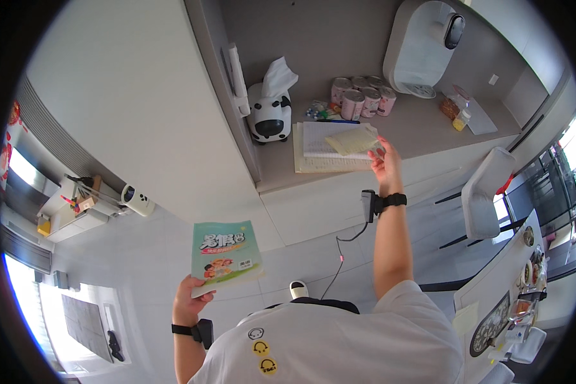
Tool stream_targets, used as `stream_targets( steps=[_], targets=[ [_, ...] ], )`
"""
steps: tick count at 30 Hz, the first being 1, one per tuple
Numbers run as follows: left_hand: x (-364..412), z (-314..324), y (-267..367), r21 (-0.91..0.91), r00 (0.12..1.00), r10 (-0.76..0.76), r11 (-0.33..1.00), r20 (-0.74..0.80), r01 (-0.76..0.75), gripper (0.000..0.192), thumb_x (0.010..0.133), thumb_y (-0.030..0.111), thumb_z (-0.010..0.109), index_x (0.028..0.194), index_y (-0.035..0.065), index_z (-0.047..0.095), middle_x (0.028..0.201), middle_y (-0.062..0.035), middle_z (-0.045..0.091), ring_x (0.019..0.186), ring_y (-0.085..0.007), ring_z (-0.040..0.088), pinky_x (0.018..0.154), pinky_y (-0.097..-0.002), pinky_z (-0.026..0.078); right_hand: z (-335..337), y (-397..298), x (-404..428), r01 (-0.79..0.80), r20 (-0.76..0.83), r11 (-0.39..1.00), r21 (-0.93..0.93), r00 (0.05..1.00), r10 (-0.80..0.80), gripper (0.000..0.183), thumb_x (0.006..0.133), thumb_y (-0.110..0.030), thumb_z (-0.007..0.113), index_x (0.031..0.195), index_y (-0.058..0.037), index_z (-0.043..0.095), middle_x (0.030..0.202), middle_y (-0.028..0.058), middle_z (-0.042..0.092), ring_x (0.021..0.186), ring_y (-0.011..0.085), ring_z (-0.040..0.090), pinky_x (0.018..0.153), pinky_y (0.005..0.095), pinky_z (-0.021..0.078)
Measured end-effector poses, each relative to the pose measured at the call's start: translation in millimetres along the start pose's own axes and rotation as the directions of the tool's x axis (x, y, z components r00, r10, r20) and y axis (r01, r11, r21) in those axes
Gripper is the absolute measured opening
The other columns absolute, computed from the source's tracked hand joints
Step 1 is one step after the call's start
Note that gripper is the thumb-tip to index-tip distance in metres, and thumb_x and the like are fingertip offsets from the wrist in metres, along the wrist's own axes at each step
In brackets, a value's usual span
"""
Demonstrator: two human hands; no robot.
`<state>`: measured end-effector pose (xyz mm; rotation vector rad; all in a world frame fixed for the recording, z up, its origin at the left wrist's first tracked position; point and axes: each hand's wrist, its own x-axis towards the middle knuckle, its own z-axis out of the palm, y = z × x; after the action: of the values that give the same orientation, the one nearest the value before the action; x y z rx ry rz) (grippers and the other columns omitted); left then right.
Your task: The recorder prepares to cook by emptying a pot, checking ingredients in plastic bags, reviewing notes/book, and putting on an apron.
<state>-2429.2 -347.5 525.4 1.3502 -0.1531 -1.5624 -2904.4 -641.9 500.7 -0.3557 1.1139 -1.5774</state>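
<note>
My left hand (pixel 192 297) grips the lower left corner of a green paperback workbook (pixel 226 254), held out over the floor. Its cover bears writing and a cartoon of children. My right hand (pixel 387 161) reaches to the counter, fingers at the right edge of a small yellowish paper pad (pixel 350 140). Whether the fingers pinch the pad or only touch it, I cannot tell. Beneath the pad is an open lined notebook (pixel 317 139), resting on a larger cream paper sheet or book (pixel 312 166). A dark blue pen (pixel 338 121) lies along the notebook's far edge.
A cow-shaped tissue box (pixel 270 120) stands left of the papers. Several pink cans (pixel 353 104) are grouped behind them, below a wall-mounted water dispenser (pixel 420 53). A grey chair (pixel 482 192) and a cluttered table (pixel 470 293) are at right. A cable (pixel 336 276) hangs from my right wrist device.
</note>
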Motion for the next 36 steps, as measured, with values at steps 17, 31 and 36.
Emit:
stream_targets(
  steps=[17, 31, 36],
  targets=[
    [29.2, -33.3, 8.1, -0.048, 0.999, -0.043, 0.998, 0.009, 0.043, 0.020, 0.075, 0.009, 0.052, 0.094, 0.0018, 0.054, 0.076, -0.0087, 0.057, 0.047, -0.0136, 0.042, 0.043, -0.0232, 0.035, -53.5, -40.4, 72.3, -0.119, 0.209, 0.825, 0.553, 0.978, 0.002, 0.021, 0.087, -0.022, 0.057, 0.095, -0.0030, 0.054, 0.089, 0.0067, 0.059, 0.069, 0.0198, 0.056, 0.052, 0.0234, 0.0445],
    [39.3, -41.2, 2.1, -0.064, 0.999, -0.041, 0.997, -0.024, 0.039, 0.017, 0.074, 0.010, 0.051, 0.089, 0.0007, 0.053, 0.065, -0.0073, 0.052, 0.047, -0.0140, 0.043, 0.044, -0.0249, 0.036, -20.1, -2.5, 8.0, 0.281, 0.400, 0.522, -0.805, 0.907, 0.129, 0.034, 0.084, -0.029, 0.060, 0.109, -0.0067, 0.064, 0.119, 0.0039, 0.060, 0.085, 0.0134, 0.062, 0.062, 0.0275, 0.0461],
    [47.4, -57.7, 2.1, -0.132, 0.998, -0.041, 0.990, 0.042, 0.046, 0.027, 0.073, 0.007, 0.050, 0.100, -0.0016, 0.051, 0.082, -0.0113, 0.057, 0.056, -0.0173, 0.048, 0.044, -0.0243, 0.037, -18.1, 8.0, 23.7, 0.655, 0.685, 0.297, -0.694, 0.728, -0.005, 0.026, 0.091, -0.021, 0.055, 0.099, 0.0012, 0.066, 0.120, 0.0076, 0.057, 0.085, 0.0164, 0.061, 0.073, 0.0291, 0.0479]
  ],
)
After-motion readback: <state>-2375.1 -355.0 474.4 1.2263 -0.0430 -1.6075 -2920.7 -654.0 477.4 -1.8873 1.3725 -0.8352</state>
